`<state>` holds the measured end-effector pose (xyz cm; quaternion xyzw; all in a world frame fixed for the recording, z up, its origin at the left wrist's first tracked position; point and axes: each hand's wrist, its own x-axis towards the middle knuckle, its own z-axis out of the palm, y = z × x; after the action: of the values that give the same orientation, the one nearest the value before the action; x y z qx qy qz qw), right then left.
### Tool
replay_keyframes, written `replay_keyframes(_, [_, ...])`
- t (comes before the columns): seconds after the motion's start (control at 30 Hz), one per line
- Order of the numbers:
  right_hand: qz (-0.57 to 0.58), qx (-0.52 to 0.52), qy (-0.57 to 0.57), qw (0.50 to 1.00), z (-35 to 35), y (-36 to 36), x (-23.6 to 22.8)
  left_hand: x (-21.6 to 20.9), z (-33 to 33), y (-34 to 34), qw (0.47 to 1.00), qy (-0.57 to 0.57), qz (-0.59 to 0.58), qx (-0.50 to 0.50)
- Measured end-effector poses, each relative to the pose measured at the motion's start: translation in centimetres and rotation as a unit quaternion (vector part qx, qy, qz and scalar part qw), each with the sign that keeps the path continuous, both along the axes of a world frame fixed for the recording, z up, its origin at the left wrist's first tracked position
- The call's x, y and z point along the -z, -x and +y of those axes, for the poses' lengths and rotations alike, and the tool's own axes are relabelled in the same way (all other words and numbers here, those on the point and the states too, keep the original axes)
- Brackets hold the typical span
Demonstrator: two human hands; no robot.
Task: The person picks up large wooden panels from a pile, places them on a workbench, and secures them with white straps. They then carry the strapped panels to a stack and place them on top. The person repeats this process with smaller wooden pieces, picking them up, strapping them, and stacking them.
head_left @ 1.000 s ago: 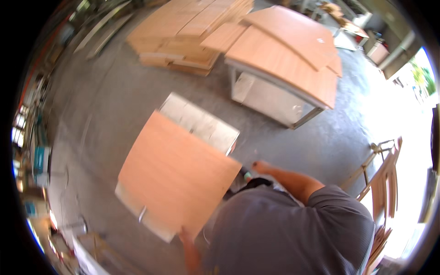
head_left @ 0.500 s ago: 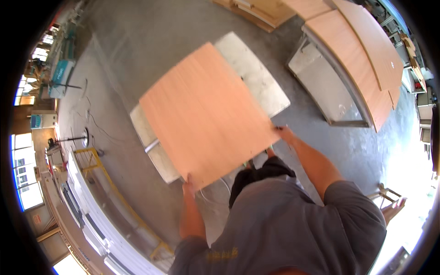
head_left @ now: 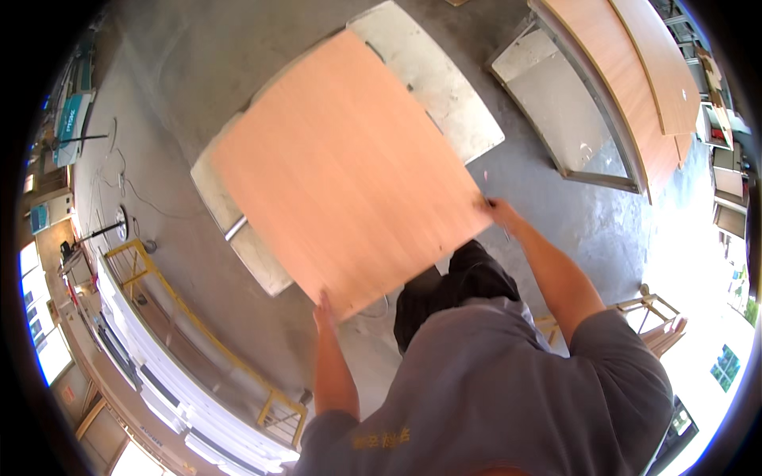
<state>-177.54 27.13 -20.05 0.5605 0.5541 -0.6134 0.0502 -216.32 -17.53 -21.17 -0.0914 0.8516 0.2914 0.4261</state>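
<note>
With the panel as the dial and twelve toward the top of the view, the wood panel (head_left: pixel 349 174), a broad light-brown sheet, lies over the middle of a pale work table (head_left: pixel 436 83), which shows past it at one to two o'clock and again at eight. I cannot tell whether the panel rests on that surface or is held just above it. The left hand (head_left: pixel 325 312) pinches the panel's near corner at six o'clock, and the right hand (head_left: pixel 503 214) grips the corner between three and four (most of the fingers on both hands are hidden under the board). A short metal bar (head_left: pixel 236 228) sits by the table's edge at eight. Well apart, at two to three, stands a metal-framed table (head_left: pixel 563 173) topped with overlapping boards (head_left: pixel 647 71) of similar colour. A yellow frame (head_left: pixel 189 308) runs along the floor at seven to eight, a turquoise machine (head_left: pixel 71 127) is near the rim between nine and ten, and a dark-trousered leg (head_left: pixel 476 274) shows just beside the panel's near edge at five.
</note>
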Motion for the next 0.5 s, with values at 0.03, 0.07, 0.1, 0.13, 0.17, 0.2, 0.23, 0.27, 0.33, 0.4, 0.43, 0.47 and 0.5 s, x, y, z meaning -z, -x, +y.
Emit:
replay_keyframes(0.03, [-0.027, -0.006, 0.001, 1.0, -0.6, -0.1, -1.8, -0.7, -0.4, -1.5, 1.0, -0.029, -0.007, 0.008])
replay_keyframes(0.07, [-0.017, -0.007, 0.008, 1.0, -1.8, -1.9, -0.6, 0.8, -3.0, -2.0, 1.0, -0.02, 0.003, 0.012])
replay_keyframes(0.1, [-0.031, -0.014, 0.046, 0.998, -2.3, -2.7, -1.2, 2.7, -5.7, -2.4, 1.0, -0.008, 0.014, 0.014])
replay_keyframes(0.13, [-0.016, 0.015, 0.046, 0.999, -3.2, -3.2, -2.1, 2.7, -6.4, -3.4, 1.0, -0.016, -0.004, -0.015])
replay_keyframes(0.17, [-0.007, 0.022, 0.043, 0.999, -4.4, -4.9, -1.0, 2.4, -6.9, -4.6, 0.998, -0.023, -0.022, -0.045])
replay_keyframes(0.2, [0.006, 0.032, 0.063, 0.997, -5.1, -6.0, -1.0, 2.6, -9.2, -5.6, 0.999, -0.021, -0.02, -0.045])
replay_keyframes(0.23, [-0.014, 0.021, 0.073, 0.997, -5.8, -7.2, -0.4, 3.0, -10.1, -6.2, 0.999, -0.017, -0.018, -0.045])
replay_keyframes(0.27, [-0.053, -0.013, 0.106, 0.993, -5.9, -8.2, -0.2, 2.6, -8.7, -6.7, 0.997, -0.013, -0.047, -0.06])
replay_keyframes(0.33, [-0.027, 0.004, 0.122, 0.992, -6.2, -8.8, -1.0, -0.9, -6.5, -8.6, 0.99, 0.002, -0.106, -0.095])
replay_keyframes(0.4, [-0.029, -0.013, 0.128, 0.991, -5.5, -8.7, -1.8, -2.4, -4.9, -9.1, 0.988, 0.019, -0.099, -0.118])
replay_keyframes(0.43, [-0.031, -0.022, 0.13, 0.991, -5.5, -8.6, -2.0, -3.3, -4.2, -9.4, 0.987, 0.028, -0.096, -0.129])
replay_keyframes(0.47, [-0.027, -0.014, 0.133, 0.991, -5.5, -8.5, -2.2, -4.4, -2.9, -9.5, 0.987, 0.044, -0.083, -0.13])
replay_keyframes(0.5, [-0.023, -0.006, 0.136, 0.99, -5.5, -8.3, -2.3, -5.2, -1.7, -9.7, 0.987, 0.06, -0.071, -0.132])
